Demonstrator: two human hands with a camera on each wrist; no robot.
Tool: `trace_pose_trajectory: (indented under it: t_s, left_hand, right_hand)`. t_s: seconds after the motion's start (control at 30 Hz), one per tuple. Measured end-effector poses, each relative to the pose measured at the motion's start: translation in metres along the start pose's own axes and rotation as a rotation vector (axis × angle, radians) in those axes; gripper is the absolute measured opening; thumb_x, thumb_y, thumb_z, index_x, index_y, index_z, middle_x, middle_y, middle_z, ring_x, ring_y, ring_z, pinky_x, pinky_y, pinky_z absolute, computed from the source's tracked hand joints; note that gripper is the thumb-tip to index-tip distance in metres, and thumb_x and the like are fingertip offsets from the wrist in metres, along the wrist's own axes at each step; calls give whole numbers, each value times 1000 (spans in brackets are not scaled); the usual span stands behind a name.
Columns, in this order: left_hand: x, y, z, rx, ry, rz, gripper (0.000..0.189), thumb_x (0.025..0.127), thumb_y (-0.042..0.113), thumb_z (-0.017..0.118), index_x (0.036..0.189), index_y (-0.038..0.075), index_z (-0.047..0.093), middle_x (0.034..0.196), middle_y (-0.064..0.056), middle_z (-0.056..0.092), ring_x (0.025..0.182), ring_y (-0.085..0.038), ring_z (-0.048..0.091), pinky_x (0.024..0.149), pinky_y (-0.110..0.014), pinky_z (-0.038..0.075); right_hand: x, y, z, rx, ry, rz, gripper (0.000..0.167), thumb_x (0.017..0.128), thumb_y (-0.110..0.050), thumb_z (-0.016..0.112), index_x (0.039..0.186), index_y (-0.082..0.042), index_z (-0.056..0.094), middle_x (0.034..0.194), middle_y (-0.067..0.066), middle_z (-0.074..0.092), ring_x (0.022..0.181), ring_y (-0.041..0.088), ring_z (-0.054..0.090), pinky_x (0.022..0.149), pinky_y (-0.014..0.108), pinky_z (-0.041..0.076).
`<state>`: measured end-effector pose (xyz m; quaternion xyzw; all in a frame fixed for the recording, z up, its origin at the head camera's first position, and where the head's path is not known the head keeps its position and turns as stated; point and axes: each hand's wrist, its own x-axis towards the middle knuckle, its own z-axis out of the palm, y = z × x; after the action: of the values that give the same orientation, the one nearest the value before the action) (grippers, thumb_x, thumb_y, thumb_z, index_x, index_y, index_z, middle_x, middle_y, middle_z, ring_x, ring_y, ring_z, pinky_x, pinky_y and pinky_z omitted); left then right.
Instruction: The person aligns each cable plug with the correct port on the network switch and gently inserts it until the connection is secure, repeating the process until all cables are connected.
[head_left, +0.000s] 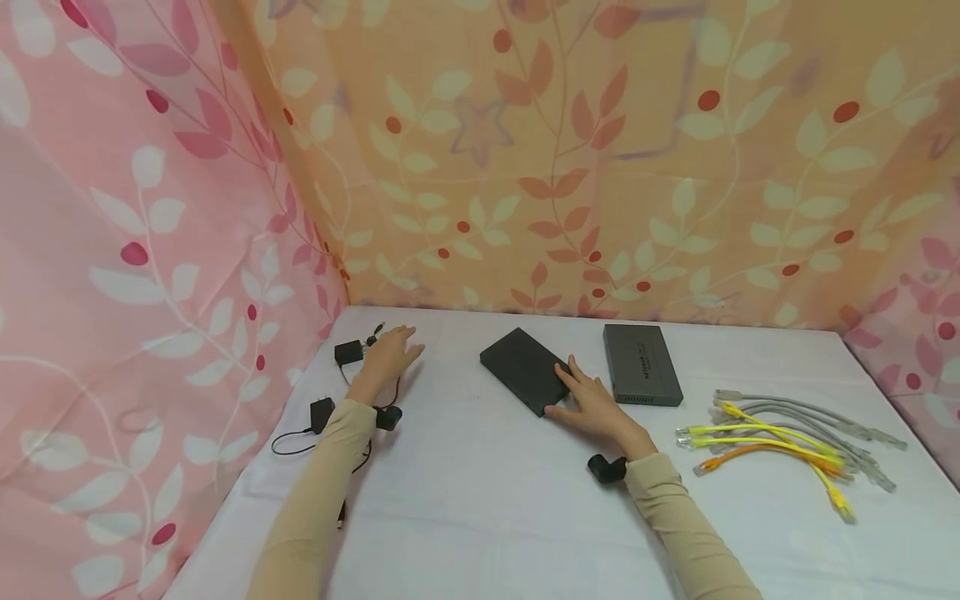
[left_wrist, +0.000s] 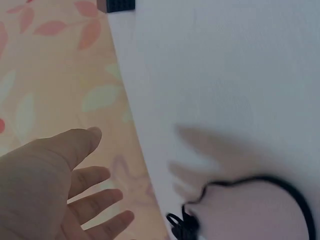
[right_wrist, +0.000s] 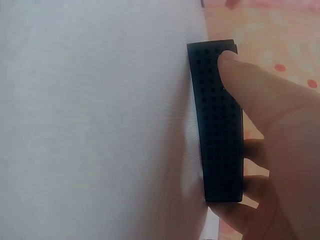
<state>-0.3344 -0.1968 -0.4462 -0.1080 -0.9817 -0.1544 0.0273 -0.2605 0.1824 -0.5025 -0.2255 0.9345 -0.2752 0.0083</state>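
Observation:
My right hand [head_left: 594, 406] holds the near end of a flat black network switch box [head_left: 521, 367], which lies turned at an angle on the white table. In the right wrist view the thumb lies on the box's perforated end [right_wrist: 215, 125], and the other fingers reach over and around it, partly hidden. On the left, my left hand [head_left: 386, 360] hovers with fingers spread and nothing in them. Beneath and beside it are a black power adapter [head_left: 348, 352] and its thin black cable [left_wrist: 265, 179].
A second switch box [head_left: 643, 365] with lettering stands at the back right. Several grey, yellow and orange network cables [head_left: 787, 437] lie in a bundle at the right. Another black adapter [head_left: 322, 414] sits by the left forearm. Patterned curtains [head_left: 480, 167] enclose the table.

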Motion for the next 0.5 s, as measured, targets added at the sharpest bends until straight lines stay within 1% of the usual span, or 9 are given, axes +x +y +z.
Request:
trace_pose_trajectory:
  t_s: [0.17,0.27,0.4,0.5]
  left_hand:
    - [11,-20,3,22,8,-91,51,94,29,51,136,0,45,140,-23,41,127,-40,40,100,-54,35]
    - [15,-30,5,35,30,-122,51,94,25,50,136,-3,43,139,-25,41,126,-42,40,100,-54,36]
    - [19,-37,6,-6,69,-163,52,94,23,48,134,-9,41,137,-29,40,125,-44,38,99,-56,35]
    - [18,-40,7,-35,79,-201,53,95,24,46,133,-12,40,135,-30,40,125,-44,37,98,-56,36]
  right_hand:
    - [-1,1,2,10,13,-3,84,84,-51,60,146,-5,26,152,25,9,136,42,23,105,65,14]
    - [-1,2,3,12,9,3,84,85,-51,60,147,-6,25,153,23,7,138,39,20,106,64,13]
    - [-2,2,4,23,2,22,85,84,-51,60,148,-9,24,154,20,6,139,37,19,107,62,11]
    - [-2,2,5,30,4,24,85,84,-52,60,147,-9,24,154,19,6,139,37,19,107,62,10]
